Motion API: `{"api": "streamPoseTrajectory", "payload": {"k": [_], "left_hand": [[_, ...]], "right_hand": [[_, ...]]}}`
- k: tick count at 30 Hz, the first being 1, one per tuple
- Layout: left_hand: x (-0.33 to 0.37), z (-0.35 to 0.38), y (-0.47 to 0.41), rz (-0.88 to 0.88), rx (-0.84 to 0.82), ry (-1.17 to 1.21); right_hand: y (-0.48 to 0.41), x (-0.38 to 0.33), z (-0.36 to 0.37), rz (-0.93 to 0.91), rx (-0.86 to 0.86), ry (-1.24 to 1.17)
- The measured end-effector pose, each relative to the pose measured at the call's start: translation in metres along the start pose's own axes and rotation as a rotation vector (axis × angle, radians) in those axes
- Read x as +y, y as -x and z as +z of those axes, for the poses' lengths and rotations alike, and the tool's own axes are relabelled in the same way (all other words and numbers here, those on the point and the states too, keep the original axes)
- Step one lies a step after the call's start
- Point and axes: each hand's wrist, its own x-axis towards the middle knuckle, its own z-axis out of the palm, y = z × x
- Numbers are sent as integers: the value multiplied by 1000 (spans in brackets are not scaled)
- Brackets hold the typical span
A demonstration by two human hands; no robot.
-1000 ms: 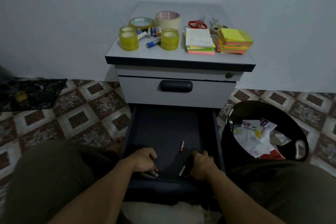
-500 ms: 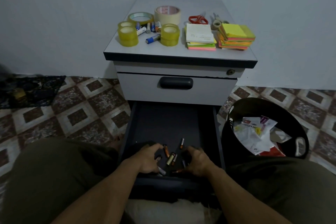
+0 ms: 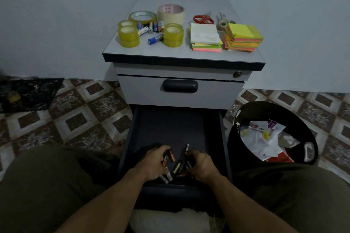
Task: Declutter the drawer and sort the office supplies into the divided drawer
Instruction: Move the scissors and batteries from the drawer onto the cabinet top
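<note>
Both your hands are down in the open bottom drawer (image 3: 170, 128), at its front edge. Left hand (image 3: 151, 166) is curled over a couple of orange-and-black batteries (image 3: 171, 156) at the front-left of the pile, fingers touching them; can't tell if you've actually got a grip or are just raking. Right hand (image 3: 201, 166) is cupped against the right side of the same pile, fingers bent inward; can't tell whether it's grasping anything either.

Loose batteries sit bunched between your two hands near the drawer's front edge. One black battery (image 3: 186, 149) lies just behind the bunch, pointing toward the back. One greenish battery (image 3: 177, 166) is in the middle of the pile. A pale one (image 3: 166, 177) lies right at the front edge under your left hand. Rest of the drawer floor, middle to back, is bare and dark.

Upper drawer (image 3: 180, 91) is shut.

On the cabinet top (image 3: 189, 54):
- left edge: two stacks of yellow tape rolls (image 3: 128, 36), a third stack (image 3: 173, 35) nearer the centre
- between them: a cluster of batteries (image 3: 151, 29), one blue one (image 3: 155, 38) closest to the front edge
- back-left: a clear tape roll (image 3: 142, 16) and a wide masking tape roll (image 3: 171, 14)
- back-centre: red-handled scissors (image 3: 203, 19), grey scissors (image 3: 223, 21) beside them
- right half: white notepad on coloured sticky notes (image 3: 206, 38), and a taller stack of sticky notes (image 3: 243, 37) at the right edge

Black bin (image 3: 272, 108) stands on the floor just right of the drawer, holding crumpled paper and wrappers (image 3: 263, 140).
</note>
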Motion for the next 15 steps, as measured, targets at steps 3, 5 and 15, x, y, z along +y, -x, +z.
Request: {"api": "streamPoseTrajectory", "payload": {"k": [3,5,15], "left_hand": [[3,1,2,7,7,-25],[3,2,2,13,7,-65],[5,3,-4,-35,44,-97]], "right_hand": [[1,2,-1,22,2,-22],[3,1,-1,21,-42,-8],[-2,-4,2,49,-38,24]]}}
